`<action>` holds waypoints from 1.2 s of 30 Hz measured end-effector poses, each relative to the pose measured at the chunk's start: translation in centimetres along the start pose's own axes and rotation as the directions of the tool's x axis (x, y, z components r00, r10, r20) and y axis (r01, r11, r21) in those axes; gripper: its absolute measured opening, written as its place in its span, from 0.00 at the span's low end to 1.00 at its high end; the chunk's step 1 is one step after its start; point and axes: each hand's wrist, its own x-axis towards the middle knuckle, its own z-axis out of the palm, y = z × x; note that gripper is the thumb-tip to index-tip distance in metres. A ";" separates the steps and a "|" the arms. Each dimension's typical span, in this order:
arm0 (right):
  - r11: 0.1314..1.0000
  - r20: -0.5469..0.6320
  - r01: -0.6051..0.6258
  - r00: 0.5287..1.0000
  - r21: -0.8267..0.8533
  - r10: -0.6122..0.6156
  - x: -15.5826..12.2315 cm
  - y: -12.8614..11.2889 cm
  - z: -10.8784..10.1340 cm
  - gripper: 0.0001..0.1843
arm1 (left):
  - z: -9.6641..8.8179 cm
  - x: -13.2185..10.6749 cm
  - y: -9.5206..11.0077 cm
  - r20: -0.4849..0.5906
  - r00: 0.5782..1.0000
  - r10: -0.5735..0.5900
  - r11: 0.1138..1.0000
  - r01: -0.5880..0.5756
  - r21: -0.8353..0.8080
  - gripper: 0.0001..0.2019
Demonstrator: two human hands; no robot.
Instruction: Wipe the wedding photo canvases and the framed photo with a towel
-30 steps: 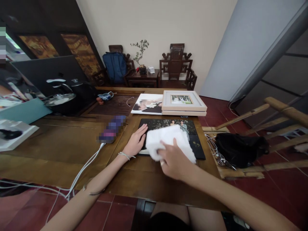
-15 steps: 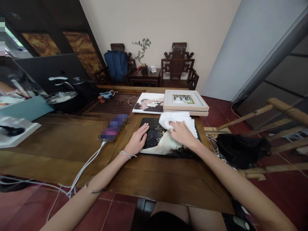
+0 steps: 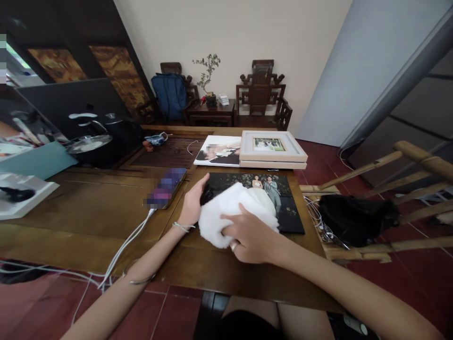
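A dark photo print [image 3: 283, 203] showing two people lies flat on the wooden table [image 3: 88, 212]. My right hand [image 3: 249, 236] presses a white cloth [image 3: 230, 208] onto the print's near left part, fingers closed over the cloth. My left hand [image 3: 193, 203] rests at the print's left edge, its fingers partly hidden behind the cloth. A bracelet sits on my left wrist.
A light wooden picture frame [image 3: 271, 148] lies on another print [image 3: 217, 151] behind. A phone [image 3: 164, 188] with a white cable lies to the left. A black bag [image 3: 354, 215] sits on a bamboo chair at right. Pots and a tea tray stand far left.
My right hand has swept the cloth from the print's far right corner back to its near left part. My left hand shifted slightly along the left edge.
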 end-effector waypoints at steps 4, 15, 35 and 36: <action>0.981 -0.043 -0.193 0.980 -0.011 0.193 -2.4 1.5 -1.3 0.12 | 0.6 -0.3 0.3 0.148 0.983 0.107 0.961 -0.140 0.237 0.23; 0.915 -0.188 -0.395 0.896 0.075 0.402 7.4 8.2 -2.5 0.18 | 1.0 -0.3 -0.2 0.240 0.960 0.144 0.878 -0.236 0.415 0.21; 0.829 -0.342 -0.541 0.760 0.140 0.553 -6.6 11.3 -2.2 0.14 | 1.1 -0.3 -0.2 0.220 0.965 0.141 0.888 -0.221 0.402 0.21; 0.837 -0.324 -0.541 0.779 0.086 0.537 -7.6 9.8 -1.7 0.14 | 1.1 -0.3 -0.2 0.219 0.965 0.142 0.889 -0.222 0.402 0.21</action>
